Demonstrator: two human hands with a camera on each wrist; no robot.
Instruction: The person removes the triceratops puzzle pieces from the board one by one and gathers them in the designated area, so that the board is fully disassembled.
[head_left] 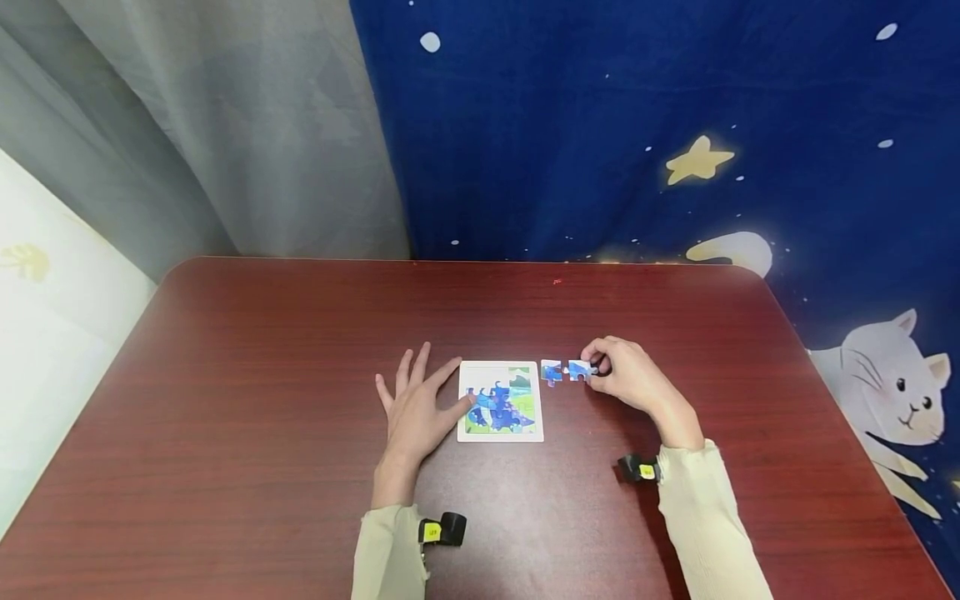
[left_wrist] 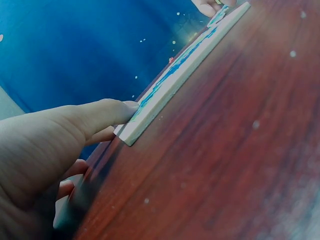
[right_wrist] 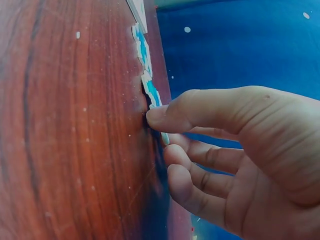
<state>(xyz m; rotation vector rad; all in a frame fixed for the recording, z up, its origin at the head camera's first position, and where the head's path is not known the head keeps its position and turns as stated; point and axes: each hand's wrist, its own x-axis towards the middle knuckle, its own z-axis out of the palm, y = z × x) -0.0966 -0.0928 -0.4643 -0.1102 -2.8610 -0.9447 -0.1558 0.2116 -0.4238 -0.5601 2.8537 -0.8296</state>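
Note:
A square jigsaw puzzle in a white frame (head_left: 501,437) lies on the table, its picture of a blue creature filled in at the bottom and right. White backing shows at its upper left. My left hand (head_left: 417,417) rests at the frame's left side with spread fingers, the thumb (left_wrist: 117,111) on its edge. To the right of the frame, my right hand (head_left: 628,373) pinches a blue-and-white puzzle piece (head_left: 578,370) between thumb and fingers. Another puzzle piece (head_left: 551,370) lies between that one and the frame.
The reddish-brown table (head_left: 262,400) extends around the puzzle on all sides. Behind it hang a grey curtain (head_left: 300,133) and a dark blue curtain (head_left: 540,133) with stars and a cat. Both wrists carry small black cameras (head_left: 452,529).

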